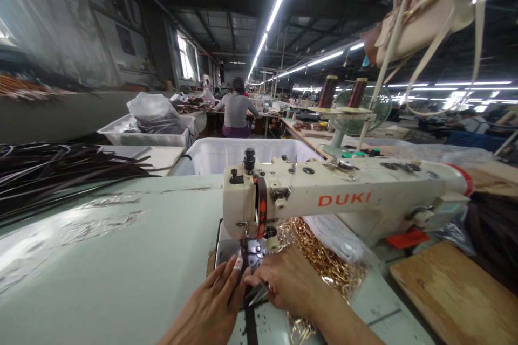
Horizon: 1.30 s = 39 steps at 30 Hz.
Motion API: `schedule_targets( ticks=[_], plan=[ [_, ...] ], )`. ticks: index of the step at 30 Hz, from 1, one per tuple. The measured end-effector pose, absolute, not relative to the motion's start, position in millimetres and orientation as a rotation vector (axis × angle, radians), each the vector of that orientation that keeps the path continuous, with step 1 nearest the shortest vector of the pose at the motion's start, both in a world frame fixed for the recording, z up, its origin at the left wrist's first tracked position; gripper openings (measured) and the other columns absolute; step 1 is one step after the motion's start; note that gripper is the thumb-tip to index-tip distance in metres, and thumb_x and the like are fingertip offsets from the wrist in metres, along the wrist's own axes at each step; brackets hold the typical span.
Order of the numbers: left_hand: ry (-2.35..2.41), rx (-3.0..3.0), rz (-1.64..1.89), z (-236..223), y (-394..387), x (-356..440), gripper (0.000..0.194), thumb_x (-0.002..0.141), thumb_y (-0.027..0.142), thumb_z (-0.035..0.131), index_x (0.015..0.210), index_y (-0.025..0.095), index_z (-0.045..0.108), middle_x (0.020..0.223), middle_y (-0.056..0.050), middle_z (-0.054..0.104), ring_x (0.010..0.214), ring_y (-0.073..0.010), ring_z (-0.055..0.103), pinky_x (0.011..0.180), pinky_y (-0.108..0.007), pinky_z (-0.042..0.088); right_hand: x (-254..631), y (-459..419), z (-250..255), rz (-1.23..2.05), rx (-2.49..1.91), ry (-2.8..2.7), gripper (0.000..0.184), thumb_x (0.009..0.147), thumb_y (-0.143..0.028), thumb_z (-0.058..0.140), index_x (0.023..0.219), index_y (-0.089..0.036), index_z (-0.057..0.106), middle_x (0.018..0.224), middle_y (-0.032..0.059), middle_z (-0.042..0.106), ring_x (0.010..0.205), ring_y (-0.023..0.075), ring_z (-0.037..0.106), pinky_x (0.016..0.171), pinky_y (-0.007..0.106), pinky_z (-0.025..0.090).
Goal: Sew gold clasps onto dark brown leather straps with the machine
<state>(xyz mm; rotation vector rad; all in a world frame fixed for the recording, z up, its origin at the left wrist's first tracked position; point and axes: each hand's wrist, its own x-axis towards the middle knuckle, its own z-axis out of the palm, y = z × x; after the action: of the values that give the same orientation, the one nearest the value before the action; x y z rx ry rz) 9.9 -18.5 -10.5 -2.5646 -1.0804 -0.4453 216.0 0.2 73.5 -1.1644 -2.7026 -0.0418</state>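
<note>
A cream sewing machine (343, 199) marked DUKI stands in front of me on a pale green table (121, 259). A narrow dark strap (250, 326) runs from under its needle toward me. My left hand (214, 302) lies flat with fingers stretched out, pressing the strap just left of the needle. My right hand (289, 283) is closed in a pinch on a small metal tool (256, 295), perhaps snips, right beside the strap. A clear bag of gold chain (327, 261) lies under and behind my right wrist.
A pile of dark straps (60, 172) lies at the table's left. White bins (238, 153) stand behind the machine. A wooden board (457, 294) sits at the right. A cream handbag (424, 16) hangs overhead. Another person (237, 110) sits at a far bench, facing away.
</note>
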Motion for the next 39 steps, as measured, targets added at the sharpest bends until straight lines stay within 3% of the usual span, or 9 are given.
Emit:
schedule_targets(
  ticks=[9, 11, 15, 19, 23, 29, 35, 39],
  plan=[
    [-1.086, -2.57, -0.428, -1.4, -20.9, 10.8, 0.042, 0.094, 0.035, 0.044, 0.131, 0.015, 0.051, 0.137, -0.015, 0.05, 0.133, -0.0285, 0.039, 0.109, -0.042, 0.034, 216.7, 0.1, 72.3, -0.017, -1.178, -2.709, 0.039, 0.097, -0.041, 0.041, 0.075, -0.022, 0.067, 0.075, -0.0001, 0.072, 0.062, 0.0149, 0.062, 0.055, 0.03, 0.026],
    [-1.063, -2.609, -0.416, 8.2, -21.8, 8.1, 0.049, 0.094, 0.045, 0.044, 0.132, 0.015, 0.049, 0.139, -0.015, 0.048, 0.133, -0.0277, 0.038, 0.109, -0.041, 0.033, 216.6, 0.8, 71.6, -0.023, -1.172, -2.707, 0.042, 0.098, -0.042, 0.039, 0.075, -0.022, 0.067, 0.074, -0.0004, 0.071, 0.061, 0.0149, 0.061, 0.055, 0.03, 0.026],
    [-0.963, -2.723, -0.32, 25.3, -24.2, 4.8, 0.08, 0.083, 0.072, 0.043, 0.135, 0.012, 0.046, 0.139, -0.019, 0.046, 0.132, -0.0302, 0.04, 0.11, -0.039, 0.033, 216.3, 0.3, 73.2, -0.035, -1.165, -2.714, 0.042, 0.098, -0.042, 0.038, 0.074, -0.022, 0.066, 0.073, -0.0009, 0.071, 0.06, 0.0144, 0.061, 0.054, 0.03, 0.025],
    [-1.034, -2.667, -0.321, 14.8, -19.9, 5.4, 0.083, 0.081, 0.077, 0.039, 0.129, 0.009, 0.053, 0.133, -0.02, 0.053, 0.129, -0.0315, 0.044, 0.111, -0.041, 0.03, 216.1, -0.7, 73.8, -0.048, -1.173, -2.716, 0.04, 0.097, -0.041, 0.04, 0.073, -0.021, 0.065, 0.074, -0.0013, 0.071, 0.061, 0.0146, 0.061, 0.054, 0.03, 0.024],
    [-0.889, -2.719, -0.287, -6.7, -7.6, -1.6, 0.089, 0.078, 0.081, 0.037, 0.13, 0.01, 0.05, 0.131, -0.021, 0.055, 0.127, -0.0325, 0.047, 0.109, -0.042, 0.034, 216.4, 0.2, 70.4, -0.046, -1.174, -2.713, 0.039, 0.097, -0.041, 0.04, 0.073, -0.022, 0.065, 0.073, -0.0014, 0.071, 0.06, 0.0149, 0.061, 0.054, 0.03, 0.024],
    [-0.778, -2.796, -0.426, 9.2, -3.2, -3.1, 0.079, 0.08, 0.074, 0.045, 0.124, 0.009, 0.054, 0.122, -0.021, 0.061, 0.12, -0.0328, 0.053, 0.107, -0.041, 0.038, 217.5, 1.0, 70.4, -0.048, -1.18, -2.72, 0.038, 0.097, -0.041, 0.042, 0.074, -0.022, 0.066, 0.073, -0.0008, 0.07, 0.061, 0.0155, 0.061, 0.054, 0.03, 0.025],
    [-1.023, -2.995, 0.017, 73.3, -13.4, 16.4, 0.064, 0.086, 0.065, 0.046, 0.121, 0.012, 0.057, 0.119, -0.017, 0.064, 0.114, -0.0301, 0.059, 0.102, -0.042, 0.044, 217.7, -0.1, 73.0, -0.033, -1.205, -2.735, 0.034, 0.096, -0.04, 0.043, 0.078, -0.023, 0.067, 0.075, -0.0012, 0.071, 0.063, 0.0171, 0.062, 0.055, 0.03, 0.025],
    [-1.141, -3.077, -0.125, 66.5, -10.2, 13.6, 0.048, 0.085, 0.055, 0.058, 0.118, 0.02, 0.059, 0.118, -0.01, 0.066, 0.116, -0.0281, 0.058, 0.107, -0.043, 0.039, 217.6, 0.3, 71.8, -0.012, -1.206, -2.722, 0.036, 0.096, -0.041, 0.042, 0.077, -0.023, 0.067, 0.075, -0.0013, 0.071, 0.064, 0.0173, 0.063, 0.055, 0.03, 0.027]
  ],
)
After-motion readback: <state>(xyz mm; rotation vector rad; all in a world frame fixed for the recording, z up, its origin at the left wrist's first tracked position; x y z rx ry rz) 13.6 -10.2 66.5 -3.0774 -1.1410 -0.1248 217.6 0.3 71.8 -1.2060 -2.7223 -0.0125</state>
